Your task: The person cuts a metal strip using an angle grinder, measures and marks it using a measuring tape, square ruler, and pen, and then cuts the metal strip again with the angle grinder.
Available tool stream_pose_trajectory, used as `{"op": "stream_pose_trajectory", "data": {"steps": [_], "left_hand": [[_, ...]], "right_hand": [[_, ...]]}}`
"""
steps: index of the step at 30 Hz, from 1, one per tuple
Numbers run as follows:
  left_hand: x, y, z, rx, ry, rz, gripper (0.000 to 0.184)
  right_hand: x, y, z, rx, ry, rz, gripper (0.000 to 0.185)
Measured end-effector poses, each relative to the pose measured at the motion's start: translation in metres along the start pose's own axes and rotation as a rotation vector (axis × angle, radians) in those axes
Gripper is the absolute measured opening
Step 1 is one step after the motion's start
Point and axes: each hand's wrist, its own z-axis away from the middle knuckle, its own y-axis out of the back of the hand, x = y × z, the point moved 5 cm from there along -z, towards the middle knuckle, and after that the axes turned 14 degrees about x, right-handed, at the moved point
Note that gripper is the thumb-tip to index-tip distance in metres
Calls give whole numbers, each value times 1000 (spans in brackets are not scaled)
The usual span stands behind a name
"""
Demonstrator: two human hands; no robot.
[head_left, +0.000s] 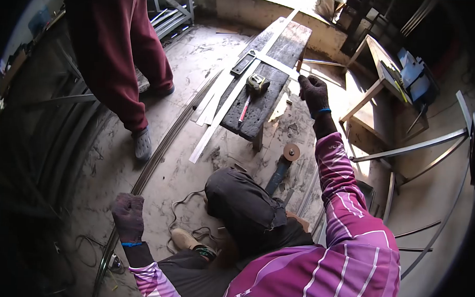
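My left hand [128, 217], in a dark glove, is closed in front of long metal bars [167, 133] on the floor; what it holds, if anything, is hidden. My gloved right hand [314, 94] is closed at the blade end of a try square [276, 63]. The square's dark stock lies on a worn wooden bench [268, 94], its blade across a long flat metal strip [226, 105]. A tape measure [257, 83] and a red-and-white marker [244, 109] lie on the bench, right of the strip. More flat strips lie along the bench's left side.
An angle grinder [279, 171] with a disc stands on the floor by my knee. A cord [180, 201] loops near my shoe. Someone in maroon trousers [107, 55] stands at the left. On the right are a wooden stand [362, 103] and a metal frame [415, 147].
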Motion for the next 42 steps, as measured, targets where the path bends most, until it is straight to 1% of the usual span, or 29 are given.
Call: {"op": "stream_pose_trajectory", "data": {"steps": [1, 3, 5, 7, 8, 9, 11, 12, 13, 14, 15, 16, 17, 18, 19, 21, 22, 24, 25, 26, 28, 30, 32, 37, 39, 40, 42], "left_hand": [[2, -4, 1, -4, -48, -6, 16], [5, -10, 1, -39, -12, -37, 16], [2, -10, 2, -70, 28, -81, 15], [-4, -11, 5, -74, 28, -50, 14], [-9, -11, 6, -140, 16, -111, 10], [-11, -15, 7, -141, 20, -112, 10], [-10, -27, 5, -12, 42, -74, 13], [12, -39, 0, -9, -20, -243, 22], [31, -59, -6, -41, -106, -286, 28], [46, -81, -11, -68, -249, -276, 35], [55, -109, -14, -127, -296, -257, 42], [74, -135, -18, -179, -263, -292, 48], [75, -166, -20, -252, -255, -322, 58], [85, -190, -21, -376, -157, -459, 70], [82, -216, -21, -437, -149, -550, 76], [82, -244, -18, -554, -47, -665, 66], [78, -252, -18, -545, -54, -659, 66], [60, -259, -15, -514, 135, -640, 50], [55, -261, -13, -511, 134, -638, 50], [53, -260, -12, -524, 110, -636, 48], [50, -259, -9, -530, 60, -645, 42], [56, -248, -9, -525, 52, -649, 42], [49, -238, -7, -525, 43, -642, 42], [34, -192, 11, -497, 31, -674, 39], [33, -173, 19, -536, 88, -686, 38], [25, -166, 24, -501, 45, -660, 36], [26, -147, 28, -525, 46, -664, 35]], "right_hand": [[4, -7, 3, -22, -11, 10, 33], [7, -22, 14, -74, 30, 9, 33], [17, -33, 29, -115, -15, -1, 34], [27, -38, 46, -169, 8, 69, 33], [23, -41, 63, -232, -49, 37, 33], [30, -45, 73, -268, -22, 87, 32], [39, -48, 113, -303, -106, 126, 30], [27, -48, 139, -351, -134, 145, 30], [17, -48, 166, -401, -158, 162, 30], [14, -50, 194, -476, -53, 177, 24], [12, -51, 220, -548, 51, 196, 19], [-12, -51, 241, -545, 189, 136, 17], [-49, -49, 258, -539, 325, 79, 22], [-82, -45, 270, -579, 324, 62, 30], [-109, -43, 281, -620, 324, 43, 39], [-135, -47, 303, -703, 590, 65, 48], [-132, -49, 319, -771, 679, 104, 46], [-127, -55, 335, -804, 859, 246, 37], [-125, -58, 339, -817, 958, 322, 33], [-125, -61, 341, -819, 963, 320, 33], [-127, -62, 337, -756, 848, 177, 27], [-127, -61, 336, -754, 877, 186, 25], [-127, -58, 336, -734, 924, 204, 22], [-126, -59, 334, -742, 894, 172, 20], [-128, -59, 335, -738, 904, 186, 19], [-129, -60, 336, -741, 899, 176, 19], [-131, -61, 337, -751, 897, 178, 18]]}}
